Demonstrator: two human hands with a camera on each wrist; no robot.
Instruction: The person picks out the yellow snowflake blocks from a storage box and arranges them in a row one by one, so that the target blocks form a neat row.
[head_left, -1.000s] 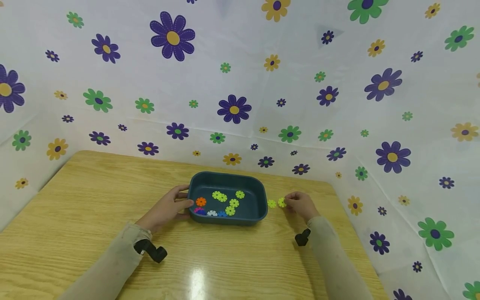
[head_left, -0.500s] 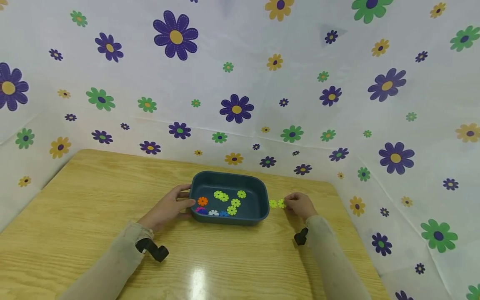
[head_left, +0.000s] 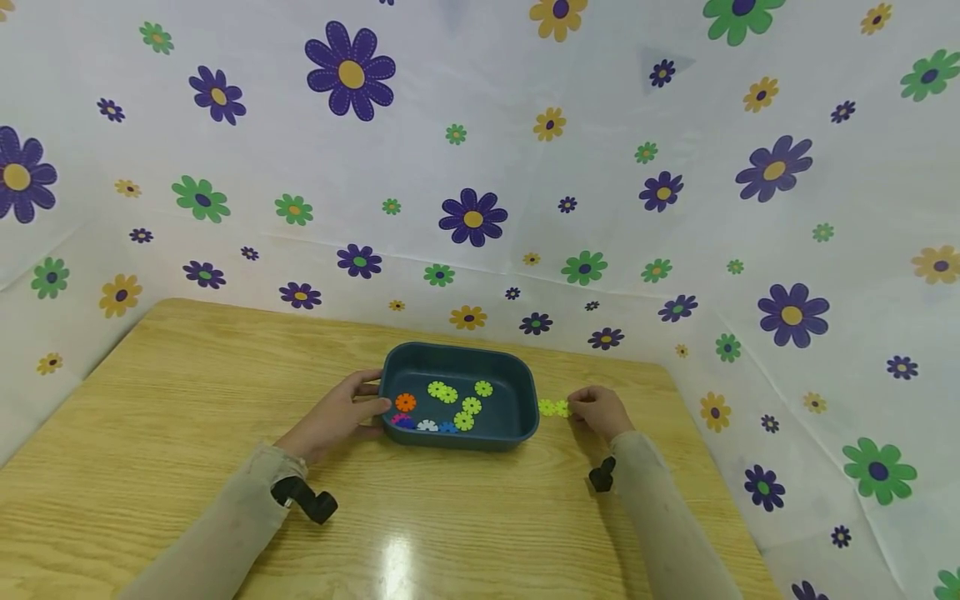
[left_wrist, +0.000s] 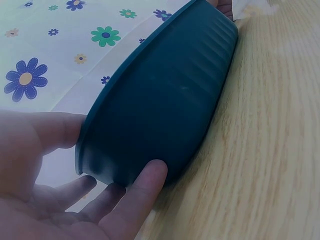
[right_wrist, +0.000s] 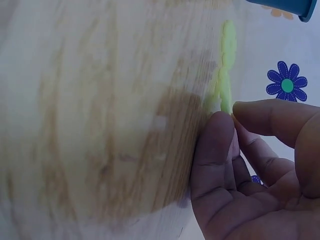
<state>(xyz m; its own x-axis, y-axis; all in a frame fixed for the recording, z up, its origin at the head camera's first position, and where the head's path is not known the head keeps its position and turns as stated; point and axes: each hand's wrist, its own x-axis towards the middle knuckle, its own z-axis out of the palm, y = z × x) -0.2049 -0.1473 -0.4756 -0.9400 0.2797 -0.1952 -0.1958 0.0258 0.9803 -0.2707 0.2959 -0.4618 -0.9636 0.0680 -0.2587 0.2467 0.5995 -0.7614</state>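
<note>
My left hand (head_left: 341,412) holds the left end of a dark teal plastic tub (head_left: 468,442), with fingers spread round that end. In the left wrist view the fingertips touch the tub's outer wall (left_wrist: 150,115). Inside lie several yellow-green snowflake discs (head_left: 464,421), an orange one (head_left: 405,402), a white one (head_left: 427,426), and blue and pink ones near the front-left corner. To the tub's right, my right hand (head_left: 600,410) pinches a yellow-green disc (head_left: 562,408) between thumb and finger. Its edge meets another yellow-green disc (head_left: 547,407) lying beside the tub.
A wooden table (head_left: 450,517) bears everything. White cloth with printed flowers (head_left: 480,167) hangs at the back and on both sides. Black wrist cameras (head_left: 307,500) sit on both sleeves.
My right hand has brought its pinched yellow-green disc left up against the other one, so the gap between them has gone. The left hand has stayed at the tub.
</note>
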